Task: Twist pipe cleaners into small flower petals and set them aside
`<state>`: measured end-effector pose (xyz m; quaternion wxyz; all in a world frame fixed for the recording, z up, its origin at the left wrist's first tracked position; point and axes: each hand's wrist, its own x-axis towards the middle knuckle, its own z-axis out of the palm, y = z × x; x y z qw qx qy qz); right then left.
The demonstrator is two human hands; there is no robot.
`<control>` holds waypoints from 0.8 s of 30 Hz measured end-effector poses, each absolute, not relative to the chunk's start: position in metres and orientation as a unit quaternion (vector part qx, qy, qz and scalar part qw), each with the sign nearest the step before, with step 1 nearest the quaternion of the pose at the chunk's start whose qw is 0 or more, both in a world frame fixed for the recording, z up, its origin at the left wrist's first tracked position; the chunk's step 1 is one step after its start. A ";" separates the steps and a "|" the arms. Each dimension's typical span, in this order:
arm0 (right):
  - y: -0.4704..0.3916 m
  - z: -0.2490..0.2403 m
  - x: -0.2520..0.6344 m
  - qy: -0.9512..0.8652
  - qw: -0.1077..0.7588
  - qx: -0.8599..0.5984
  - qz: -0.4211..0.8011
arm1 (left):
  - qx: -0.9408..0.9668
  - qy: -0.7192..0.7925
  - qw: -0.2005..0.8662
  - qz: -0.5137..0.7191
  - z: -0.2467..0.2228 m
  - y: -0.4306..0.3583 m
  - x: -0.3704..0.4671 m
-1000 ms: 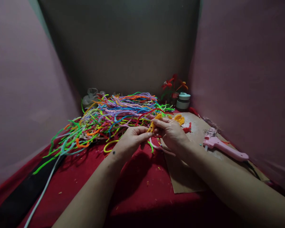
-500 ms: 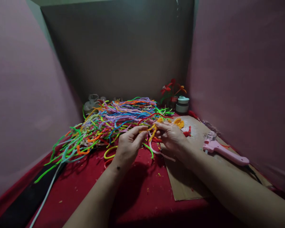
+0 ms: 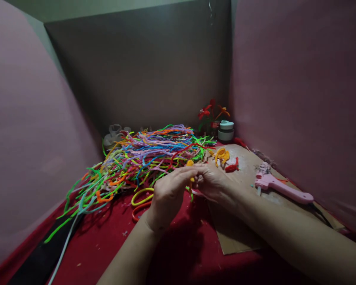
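My left hand (image 3: pixel 173 189) and my right hand (image 3: pixel 211 180) meet above the red cloth, fingers closed around a yellow-orange pipe cleaner (image 3: pixel 190 163). A bit of it sticks up above the fingers and another bit shows just below them; the rest is hidden. Beyond the hands lies a big tangled heap of coloured pipe cleaners (image 3: pixel 154 146). Right behind my right hand, a curled yellow-orange pipe cleaner piece (image 3: pixel 223 155) and a small red piece (image 3: pixel 232 165) rest on a cardboard sheet (image 3: pixel 235 241).
A pink glue gun (image 3: pixel 280 188) lies on the cardboard at right. At the back stand a lidded jar (image 3: pixel 226 131) and red and orange pipe-cleaner flowers (image 3: pixel 206 112). Yellow and red loops (image 3: pixel 141 198) lie left of the hands. A pale cord (image 3: pixel 62 249) crosses a black strip (image 3: pixel 38 253).
My hands have come together, the left one turning over toward the right, so the pipe cleaner stretched between them is now mostly covered. The view has tilted slightly.
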<state>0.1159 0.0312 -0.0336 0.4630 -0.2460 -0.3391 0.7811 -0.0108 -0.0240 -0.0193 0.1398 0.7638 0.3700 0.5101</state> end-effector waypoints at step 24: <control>0.027 -0.030 0.119 -0.492 0.461 -0.281 0.683 | 0.844 0.442 -0.129 0.275 -0.009 -0.016 -0.036</control>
